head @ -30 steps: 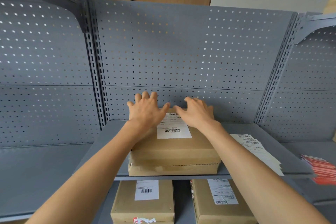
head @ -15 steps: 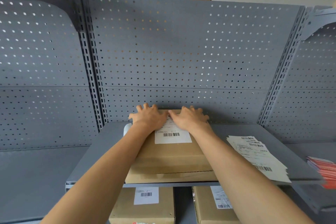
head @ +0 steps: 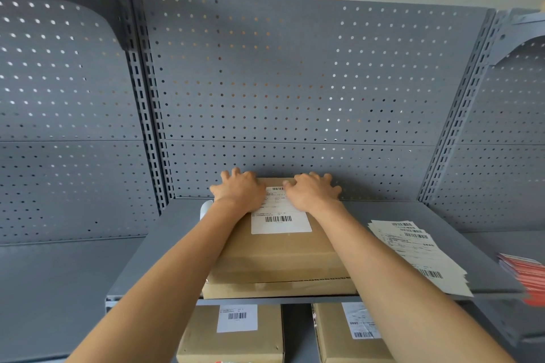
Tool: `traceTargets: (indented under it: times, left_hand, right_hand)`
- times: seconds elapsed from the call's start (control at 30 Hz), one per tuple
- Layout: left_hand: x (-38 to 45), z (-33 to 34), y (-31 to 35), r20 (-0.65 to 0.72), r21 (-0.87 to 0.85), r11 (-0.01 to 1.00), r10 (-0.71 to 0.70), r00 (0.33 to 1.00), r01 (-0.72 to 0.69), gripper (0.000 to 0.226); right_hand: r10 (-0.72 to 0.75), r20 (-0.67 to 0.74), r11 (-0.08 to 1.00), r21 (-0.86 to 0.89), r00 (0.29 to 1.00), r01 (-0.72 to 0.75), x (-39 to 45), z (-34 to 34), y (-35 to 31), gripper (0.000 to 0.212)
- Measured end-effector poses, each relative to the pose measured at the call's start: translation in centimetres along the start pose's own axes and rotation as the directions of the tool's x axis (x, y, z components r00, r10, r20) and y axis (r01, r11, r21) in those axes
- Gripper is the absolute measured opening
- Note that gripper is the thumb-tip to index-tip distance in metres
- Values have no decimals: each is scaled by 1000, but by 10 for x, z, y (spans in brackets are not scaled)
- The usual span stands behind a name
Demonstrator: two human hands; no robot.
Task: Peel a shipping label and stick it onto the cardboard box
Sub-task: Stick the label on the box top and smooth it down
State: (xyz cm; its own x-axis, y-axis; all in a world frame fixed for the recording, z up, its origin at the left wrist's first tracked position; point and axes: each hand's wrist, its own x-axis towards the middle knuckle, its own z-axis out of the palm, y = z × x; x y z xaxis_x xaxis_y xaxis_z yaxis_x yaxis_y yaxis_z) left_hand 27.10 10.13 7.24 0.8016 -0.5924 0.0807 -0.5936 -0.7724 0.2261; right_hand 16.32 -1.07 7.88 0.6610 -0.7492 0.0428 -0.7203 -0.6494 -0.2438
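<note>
A brown cardboard box (head: pixel 280 262) lies on the grey shelf (head: pixel 165 244), its front edge at the shelf's lip. A white shipping label (head: pixel 281 221) with barcodes lies flat on the box's top. My left hand (head: pixel 239 190) rests palm down on the far left part of the box, covering the label's upper left corner. My right hand (head: pixel 312 190) lies palm down on the far right part, over the label's upper right edge. Both hands have fingers spread and hold nothing.
A fanned stack of label sheets (head: pixel 418 253) lies on the shelf to the right. Red cards (head: pixel 528 271) sit at the far right. Two labelled boxes (head: pixel 236 333) (head: pixel 351 333) stand on the shelf below. A pegboard wall (head: pixel 295 82) closes the back. A white object (head: pixel 205 209) peeks out left of the box.
Both hands slid from the label's middle outward and toward the far edge of the box, spreading apart. The view tilted, showing more of the box top.
</note>
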Motion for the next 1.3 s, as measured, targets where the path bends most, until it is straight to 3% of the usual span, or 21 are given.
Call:
traceTargets:
  times: [0.17, 0.53, 0.77, 0.83, 1.03, 1.1, 1.3]
  left_hand:
    - [-1, -1, -2, 0, -38, 999, 8, 1000, -8, 37]
    - [-4, -2, -5, -13, -97, 995, 13, 1000, -14, 42]
    - [-4, -2, -7, -26, -140, 990, 17, 1000, -20, 44]
    - [-5, -4, -7, -17, -150, 988, 18, 1000, -20, 41]
    - [-15, -7, -8, 73, -178, 983, 62, 995, -48, 76]
    - [-20, -5, -8, 89, -148, 987, 71, 993, -58, 83]
    - [-20, -4, -6, 101, -77, 993, 97, 990, -89, 62]
  right_hand:
    - [-7, -7, 995, 99, 1000, 8, 2, -4, 9, 42]
    - [-17, 10, 988, 152, 1000, 15, 2, -7, 9, 55]
    - [-6, -21, 988, 154, 1000, 9, 4, -2, 10, 46]
    - [-6, -10, 991, 135, 1000, 7, 4, -3, 8, 41]
    - [-44, 103, 998, -40, 994, 49, -8, -3, 4, 84]
    - [-45, 108, 994, -94, 993, 55, -11, -1, 4, 87]
    - [-70, 92, 991, -110, 993, 80, -12, 1, 6, 72]
